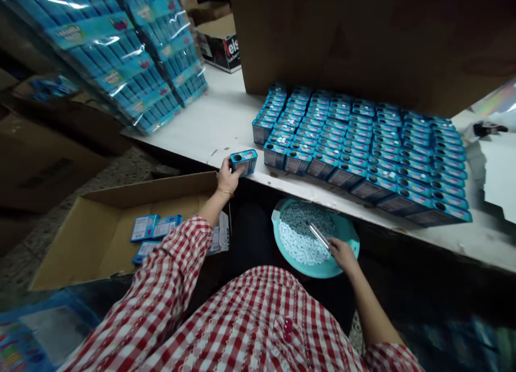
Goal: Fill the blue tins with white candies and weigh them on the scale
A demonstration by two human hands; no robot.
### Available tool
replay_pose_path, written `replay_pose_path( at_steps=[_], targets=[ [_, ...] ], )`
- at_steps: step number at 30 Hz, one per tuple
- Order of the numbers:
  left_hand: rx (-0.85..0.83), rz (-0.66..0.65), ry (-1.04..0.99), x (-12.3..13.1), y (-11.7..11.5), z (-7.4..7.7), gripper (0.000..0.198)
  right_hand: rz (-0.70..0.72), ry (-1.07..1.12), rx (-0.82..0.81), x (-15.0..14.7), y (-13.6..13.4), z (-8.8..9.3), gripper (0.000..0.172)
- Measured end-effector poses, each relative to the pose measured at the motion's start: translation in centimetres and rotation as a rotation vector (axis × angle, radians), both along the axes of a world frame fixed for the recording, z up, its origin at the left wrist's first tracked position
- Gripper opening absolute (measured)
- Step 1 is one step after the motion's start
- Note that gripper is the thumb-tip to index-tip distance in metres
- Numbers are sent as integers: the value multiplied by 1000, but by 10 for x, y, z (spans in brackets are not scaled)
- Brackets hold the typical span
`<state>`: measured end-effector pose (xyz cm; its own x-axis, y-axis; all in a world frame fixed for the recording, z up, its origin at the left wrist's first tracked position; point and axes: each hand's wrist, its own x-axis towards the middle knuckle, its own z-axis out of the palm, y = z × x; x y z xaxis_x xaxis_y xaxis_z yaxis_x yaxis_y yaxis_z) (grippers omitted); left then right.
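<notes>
My left hand [228, 177] is closed around a small blue box [244, 161] with a round hole in its top, held at the front edge of the white table [217, 119]. My right hand [342, 252] grips a clear narrow tube or scoop [318, 235] over a teal basin [346, 229] filled with small white pellets [296, 235], below the table edge. Many identical blue boxes [363, 146] stand in tight rows on the table, just right of the one I hold.
An open cardboard carton [100, 227] on the floor at left holds a few flat blue boxes [155, 227]. Shrink-wrapped packs of blue boxes [121, 55] lean at the table's left end. A large brown cardboard sheet [363, 33] stands behind the rows.
</notes>
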<state>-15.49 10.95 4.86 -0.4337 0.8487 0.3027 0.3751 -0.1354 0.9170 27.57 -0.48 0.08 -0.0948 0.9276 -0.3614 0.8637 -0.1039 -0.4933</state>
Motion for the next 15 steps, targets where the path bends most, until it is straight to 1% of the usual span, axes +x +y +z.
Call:
replay_pose_path(
  at_steps=[2, 5, 6, 7, 8, 9, 11, 13, 15],
  targets=[
    [-35, -44, 6, -11, 42, -2, 50, -33, 37, -42, -2, -6, -11, 39],
    [-113, -188, 3, -10, 97, -4, 52, -43, 125, -77, -5, -16, -20, 37],
    [-142, -222, 1, -7, 111, -3, 53, -41, 149, -78, -5, -19, -23, 37],
    [-175, -227, -6, -4, 121, -3, 56, -40, 163, -77, -5, -20, -25, 37],
    [-206, -203, -20, -2, 128, -2, 59, -42, 165, -75, -4, -21, -26, 38],
    [-227, -158, -40, 0, 130, -2, 62, -49, 156, -71, -4, -21, -28, 39],
    [-214, -58, -83, -5, 122, -2, 67, -69, 101, -50, -2, -17, -30, 41],
    [-127, 28, -71, -24, 98, -4, 66, -85, -9, -34, -1, -13, -29, 43],
    [-60, 140, 15, -56, 62, -8, 62, -68, -157, -48, -2, -10, -28, 47]
  ],
)
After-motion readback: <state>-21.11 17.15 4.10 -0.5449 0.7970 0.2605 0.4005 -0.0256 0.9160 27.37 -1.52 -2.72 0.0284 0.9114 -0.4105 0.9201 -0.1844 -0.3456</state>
